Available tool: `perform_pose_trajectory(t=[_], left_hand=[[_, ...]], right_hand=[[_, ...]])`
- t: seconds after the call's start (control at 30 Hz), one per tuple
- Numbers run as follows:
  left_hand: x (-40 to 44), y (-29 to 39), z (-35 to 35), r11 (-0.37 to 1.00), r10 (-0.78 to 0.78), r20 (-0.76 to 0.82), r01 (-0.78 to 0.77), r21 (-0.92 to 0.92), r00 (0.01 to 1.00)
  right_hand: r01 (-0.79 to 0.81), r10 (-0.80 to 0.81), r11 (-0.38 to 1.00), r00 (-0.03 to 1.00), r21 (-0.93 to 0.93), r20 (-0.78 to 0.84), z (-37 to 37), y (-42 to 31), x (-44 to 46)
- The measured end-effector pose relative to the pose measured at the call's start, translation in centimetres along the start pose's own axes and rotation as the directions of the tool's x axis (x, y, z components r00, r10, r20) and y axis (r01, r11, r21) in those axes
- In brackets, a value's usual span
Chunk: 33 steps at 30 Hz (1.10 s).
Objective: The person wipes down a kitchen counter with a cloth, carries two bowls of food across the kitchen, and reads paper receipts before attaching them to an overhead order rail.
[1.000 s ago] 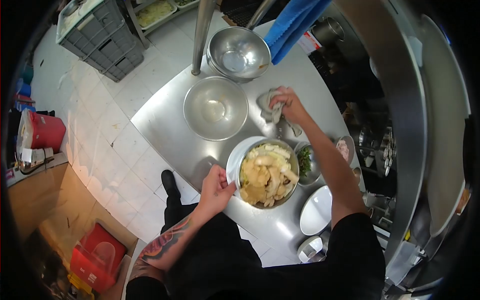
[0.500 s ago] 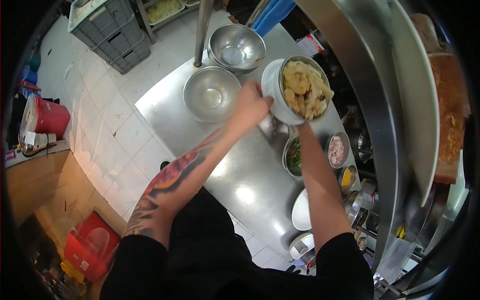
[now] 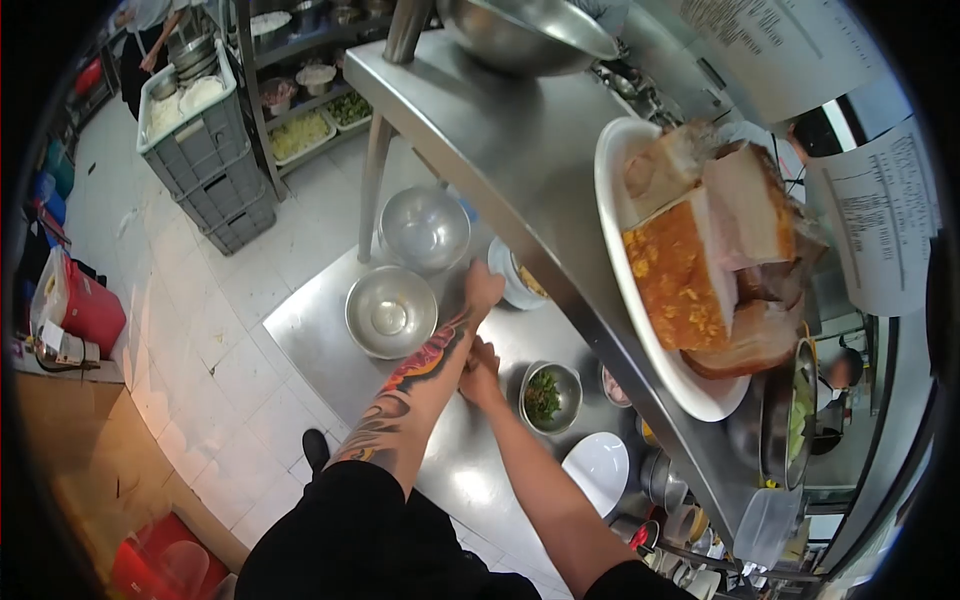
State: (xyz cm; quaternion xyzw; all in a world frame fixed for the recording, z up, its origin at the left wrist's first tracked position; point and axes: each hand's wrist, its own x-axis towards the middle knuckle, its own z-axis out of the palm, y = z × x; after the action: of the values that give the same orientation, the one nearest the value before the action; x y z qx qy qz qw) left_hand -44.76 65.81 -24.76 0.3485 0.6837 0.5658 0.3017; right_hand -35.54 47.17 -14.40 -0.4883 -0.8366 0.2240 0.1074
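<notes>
My left hand is curled at the near-left rim of a white plate, which carries a metal bowl of pale food partly hidden under the shelf. Lower down, beside my left forearm, my right hand has its fingers curled; what they hold, if anything, is hidden. Two metal bowls, one nearer and one behind it, stand left of my hands. A bowl of green herbs sits to the right of my right hand.
A raised steel shelf overhangs the table and bears a tray of roasted meat and a large bowl. An oval white dish lies near right. Grey crates stand on the floor; a person is behind.
The plate and its bowl have moved away and left, partly under the shelf. My right hand has come off them and back beside my left forearm. The view has shifted, showing more of the shelf.
</notes>
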Motion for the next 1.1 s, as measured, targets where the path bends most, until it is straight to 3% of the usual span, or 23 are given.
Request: perform_pose_trajectory(t=[0.1,0.13,0.2,0.23,0.3,0.37,0.4,0.47,0.53,0.6,0.67,0.73,0.77,0.8,0.87,1.03,1.1], left_hand=[[0.0,-0.2,0.3,1.000,-0.016,-0.036,0.015,-0.026,0.999],[-0.2,0.8,-0.2,0.999,-0.026,-0.045,0.025,-0.034,0.999],[-2.0,4.9,-2.8,0.990,-0.136,-0.072,0.133,-0.039,0.988],[-2.8,7.0,-4.1,0.964,-0.257,-0.036,0.253,-0.084,0.966],[-2.6,6.1,-4.1,0.958,-0.276,0.004,0.275,-0.079,0.961],[-3.0,5.0,-4.3,0.935,-0.312,0.098,0.323,-0.145,0.945],[-3.1,4.5,-4.2,0.936,-0.314,0.099,0.326,-0.135,0.944],[-3.9,2.4,-3.7,0.973,-0.157,0.187,0.185,-0.141,0.970],[-9.5,12.4,-12.0,0.997,-0.063,0.197,0.069,-0.026,0.978],[-14.0,16.6,-17.0,0.930,0.099,0.124,-0.048,-0.363,0.987],[-18.3,17.6,-23.0,0.880,0.226,0.199,-0.112,-0.461,0.954],[-23.3,16.9,-29.0,0.888,0.185,0.253,-0.051,-0.458,0.950],[-25.7,15.6,-31.8,0.922,0.147,0.287,-0.027,-0.385,0.947],[-28.1,14.2,-34.5,0.950,0.110,0.314,-0.008,-0.311,0.943],[-32.9,9.4,-39.2,0.982,0.057,0.316,0.004,-0.190,0.947],[-41.6,7.7,-47.7,0.967,-0.234,0.318,0.253,-0.018,0.919],[-42.9,7.4,-49.3,0.961,-0.256,0.327,0.275,-0.012,0.910]], right_hand=[[0.051,-0.056,0.987,0.998,0.151,0.029,0.7,1.3,-0.8],[-0.015,-0.034,0.939,0.990,0.345,0.135,0.7,2.1,-0.8],[-0.102,-0.034,0.849,0.968,0.518,0.247,-0.1,2.6,-0.8],[-0.035,-0.091,0.823,0.977,0.567,0.192,-0.6,2.9,-1.0],[0.034,-0.143,0.813,0.979,0.581,0.142,-4.0,1.1,-1.0],[-0.090,-0.037,0.815,0.978,0.573,0.206,-7.9,-1.4,-0.8],[-0.147,0.017,0.801,0.975,0.581,0.224,-8.8,-1.6,-0.5],[-0.076,0.004,0.873,0.989,0.483,0.149,-10.0,-1.0,0.4],[-0.199,0.136,0.808,0.979,0.555,0.153,-10.5,-0.5,1.4],[0.063,-0.068,0.989,0.997,0.134,0.031,-10.8,1.4,3.3],[0.055,-0.055,0.999,0.998,0.001,0.044,-11.4,1.2,4.6],[-0.067,0.066,0.998,0.996,0.012,0.061,-11.7,0.6,5.7],[-0.172,0.170,0.985,0.982,0.011,0.083,-11.6,0.4,6.0],[-0.179,0.177,0.984,0.981,0.021,0.077,-10.8,0.4,6.4],[-0.249,0.290,0.922,0.951,-0.296,0.104,-7.3,1.4,6.8],[-0.318,0.317,0.904,0.947,-0.284,-0.051,-3.3,-3.7,1.7],[-0.092,0.061,0.965,0.989,-0.247,-0.131,-2.2,-4.0,-1.4]])
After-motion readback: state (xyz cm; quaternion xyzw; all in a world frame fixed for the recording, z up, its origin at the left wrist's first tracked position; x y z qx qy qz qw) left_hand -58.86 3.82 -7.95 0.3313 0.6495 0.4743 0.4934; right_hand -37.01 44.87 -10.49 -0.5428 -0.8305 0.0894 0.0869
